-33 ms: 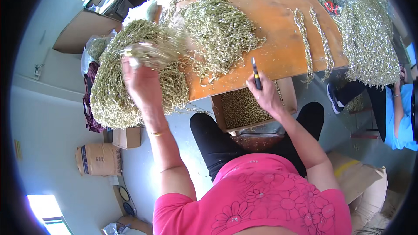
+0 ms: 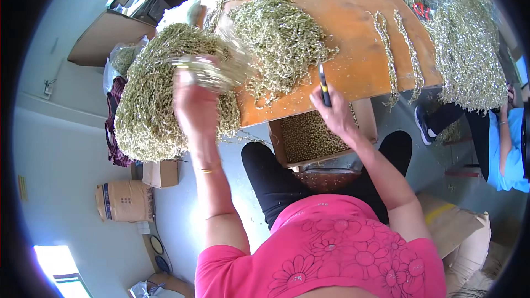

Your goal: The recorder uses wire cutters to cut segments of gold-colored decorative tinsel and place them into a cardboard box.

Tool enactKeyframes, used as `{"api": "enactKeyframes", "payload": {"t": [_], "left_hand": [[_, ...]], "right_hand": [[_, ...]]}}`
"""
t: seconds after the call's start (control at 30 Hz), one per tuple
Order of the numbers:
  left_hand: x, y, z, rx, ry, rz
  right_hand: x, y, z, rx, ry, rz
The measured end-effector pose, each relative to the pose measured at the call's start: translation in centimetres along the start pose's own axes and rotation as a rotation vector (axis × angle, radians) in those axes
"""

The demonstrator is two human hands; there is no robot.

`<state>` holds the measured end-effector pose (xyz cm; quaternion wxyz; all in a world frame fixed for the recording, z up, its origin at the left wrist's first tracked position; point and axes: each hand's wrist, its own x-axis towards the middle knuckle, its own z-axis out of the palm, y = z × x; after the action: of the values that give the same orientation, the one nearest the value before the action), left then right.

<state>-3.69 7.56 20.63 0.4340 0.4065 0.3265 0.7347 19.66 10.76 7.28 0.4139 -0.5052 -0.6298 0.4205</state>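
Blurred by motion, my left hand (image 2: pixel 194 95) grips a bundle of shiny gold beaded strands (image 2: pixel 212 72) above the left side of the table. Beneath it hangs a large heap of gold strands (image 2: pixel 149 94) over the table's left edge. My right hand (image 2: pixel 334 111) is closed round a slim tool (image 2: pixel 324 91) with a black handle, a yellow band and a pale metal tip. That tip points away from me over the front edge. Between my hands, farther back, lies another pile of gold strands (image 2: pixel 281 36).
The orange-brown table (image 2: pixel 353 72) carries two separate strands (image 2: pixel 386 49), red-handled pliers (image 2: pixel 422 10) and a big strand heap (image 2: pixel 469 44) at right. Below its front edge stands a box of gold beads (image 2: pixel 309 138). A person in blue (image 2: pixel 509 149) sits at far right.
My left hand has swung a little to the right with the bundle of strands. My right hand with the slim tool has hardly moved.
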Motion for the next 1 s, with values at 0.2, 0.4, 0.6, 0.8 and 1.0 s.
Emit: {"api": "enactKeyframes", "payload": {"t": [0.2,0.4,0.6,0.8,1.0], "left_hand": [[-7.1,-5.5,0.6,-0.421,0.075,-0.512],[-12.2,-7.1,-0.8,-0.552,-0.032,-0.685],[-13.9,-9.6,-1.7,-0.174,0.09,-0.576],[-14.2,-10.6,-1.1,0.133,-0.111,-0.671],[-14.7,-10.0,0.3,0.5,-0.342,-0.673]], "right_hand": [[7.6,-2.3,3.0,-0.196,0.126,-0.241],[10.8,2.2,5.8,-0.36,0.205,-0.392],[-0.3,-0.8,3.1,0.386,-0.288,0.031],[-6.9,-1.4,2.8,0.55,-0.125,0.064],[-7.2,-0.4,1.0,0.398,-0.128,0.059]]}}
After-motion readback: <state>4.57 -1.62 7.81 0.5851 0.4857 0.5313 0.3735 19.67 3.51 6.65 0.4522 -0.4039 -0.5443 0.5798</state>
